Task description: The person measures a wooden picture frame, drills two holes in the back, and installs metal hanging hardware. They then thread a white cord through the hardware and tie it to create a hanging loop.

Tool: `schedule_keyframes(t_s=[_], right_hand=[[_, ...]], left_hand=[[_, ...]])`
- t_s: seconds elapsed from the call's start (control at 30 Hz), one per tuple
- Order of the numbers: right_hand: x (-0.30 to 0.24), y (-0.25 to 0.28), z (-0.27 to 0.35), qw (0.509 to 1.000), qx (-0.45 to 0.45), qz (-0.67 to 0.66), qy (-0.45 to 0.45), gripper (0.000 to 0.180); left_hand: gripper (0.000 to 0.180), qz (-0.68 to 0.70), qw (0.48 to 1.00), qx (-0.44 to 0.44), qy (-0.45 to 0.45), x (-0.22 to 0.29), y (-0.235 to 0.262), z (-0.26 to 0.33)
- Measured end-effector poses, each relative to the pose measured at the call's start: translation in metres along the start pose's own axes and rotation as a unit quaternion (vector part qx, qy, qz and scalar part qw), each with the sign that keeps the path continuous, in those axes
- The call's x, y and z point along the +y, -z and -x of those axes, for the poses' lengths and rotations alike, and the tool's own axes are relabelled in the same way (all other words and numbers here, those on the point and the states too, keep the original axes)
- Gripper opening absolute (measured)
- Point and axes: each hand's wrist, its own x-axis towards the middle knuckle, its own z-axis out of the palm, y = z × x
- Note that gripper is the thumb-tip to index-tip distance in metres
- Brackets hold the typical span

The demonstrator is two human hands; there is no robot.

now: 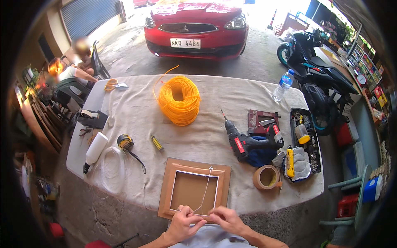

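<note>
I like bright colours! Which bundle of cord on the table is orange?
The thick round orange coil at the table's far middle; the clear tubing coil near the left edge is see-through.

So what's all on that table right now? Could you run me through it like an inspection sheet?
Surface: table under a beige cloth, outdoors on concrete.
Job's things: wooden picture frame lying flat at the near edge; thin white string runs from its top rail to the hands.
Clutter: cordless drill, tape roll, tool tray, gloves, tape measure, scissors, water bottle.
Grippers: left hand and right hand both pinch the string.
Cables: orange cord coil; clear tubing coil.
Surroundings: red car, motorbike, seated people at left.
</note>
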Motion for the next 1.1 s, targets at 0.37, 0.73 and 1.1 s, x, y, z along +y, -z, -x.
schedule_keyframes(t_s=[0.37,0.73,1.1], right_hand=[[-0.026,-0.002,-0.022,0.986,-0.075,-0.046,0.144,0.016],[-0.037,-0.002,-0.013,0.946,-0.269,-0.056,0.174,0.029],[-0.033,-0.008,-0.031,0.985,-0.126,-0.089,0.074,0.017]], left_hand=[[0.018,0.037,0.995,0.059,0.075,0.000,0.006,0.024],[0.017,0.432,0.858,-0.026,0.276,-0.002,0.017,0.035],[0.010,0.069,0.991,0.061,0.098,0.010,0.024,0.039]])
